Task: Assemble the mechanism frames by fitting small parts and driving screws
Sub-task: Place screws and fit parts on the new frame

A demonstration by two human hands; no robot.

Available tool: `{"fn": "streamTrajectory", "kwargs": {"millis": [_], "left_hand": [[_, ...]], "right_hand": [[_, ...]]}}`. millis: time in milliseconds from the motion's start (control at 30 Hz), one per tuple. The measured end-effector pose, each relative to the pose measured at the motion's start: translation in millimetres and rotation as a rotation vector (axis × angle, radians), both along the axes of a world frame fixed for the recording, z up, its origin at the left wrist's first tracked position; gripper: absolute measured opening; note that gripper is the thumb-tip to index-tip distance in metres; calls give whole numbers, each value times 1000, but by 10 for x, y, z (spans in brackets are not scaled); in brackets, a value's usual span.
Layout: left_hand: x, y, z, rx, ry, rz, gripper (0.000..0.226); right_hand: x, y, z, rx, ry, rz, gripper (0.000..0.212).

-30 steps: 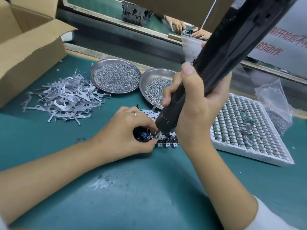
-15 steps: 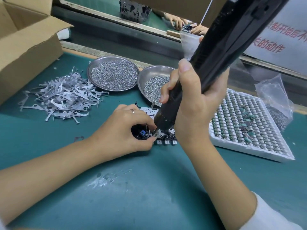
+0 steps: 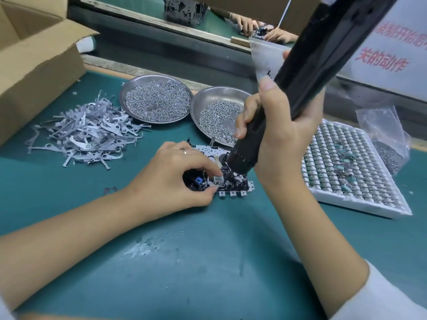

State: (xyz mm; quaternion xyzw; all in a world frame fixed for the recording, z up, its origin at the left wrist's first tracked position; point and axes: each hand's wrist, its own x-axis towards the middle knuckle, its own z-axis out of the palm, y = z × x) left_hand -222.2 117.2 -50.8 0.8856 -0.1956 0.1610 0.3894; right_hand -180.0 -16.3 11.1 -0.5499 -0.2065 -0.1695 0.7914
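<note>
Head cam looking down at the bench: right hand (image 3: pixel 280 135) is wrapped tight around a chunky black electric screwdriver (image 3: pixel 307 75), tilted, tip down on the mechanism frame (image 3: pixel 233 183). Left hand (image 3: pixel 171 179) has fingers curled over the frame's left end, pinching it flat on the green mat (image 3: pixel 184 262). Frame's a perforated metal plate with black plastic bits and a little blue part. Behind it sit two shiny round dishes of screws (image 3: pixel 157 99) (image 3: pixel 217 116), a messy pile of flat grey stamped levers (image 3: pixel 87 132) to the left, a white grid tray (image 3: pixel 360 167) on the right. Screwdriver body hides part of the second dish.
</note>
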Motion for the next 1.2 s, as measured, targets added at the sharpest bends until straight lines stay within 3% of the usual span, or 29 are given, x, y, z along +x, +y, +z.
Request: {"fn": "streamTrajectory", "kwargs": {"millis": [200,300,400,501,634,801,1001,1201], "left_hand": [[-6,-7,10,4,-1,7,20],[-10,-3,11,7,-18,-1,20],[-12,-5,3,20,-51,5,21],[-5,-9,-15,32,-95,28,21],[2,-18,-19,6,-94,12,20],[42,-4,6,-67,-8,-93,11],[56,-15,-9,-116,-14,-61,29],[71,-14,-16,-117,-4,-75,32]], "right_hand": [[4,-96,7,-85,-20,36,28],[-27,-276,-145,-203,-171,-159,40],[-90,-407,-406,-163,-194,-401,19],[-149,-331,-536,-136,45,-248,13],[-114,-232,-634,-270,300,40,18],[-89,-252,-658,-302,344,101,29],[-87,-250,-651,-318,356,110,30],[-93,-238,-656,-349,350,87,30]]}}
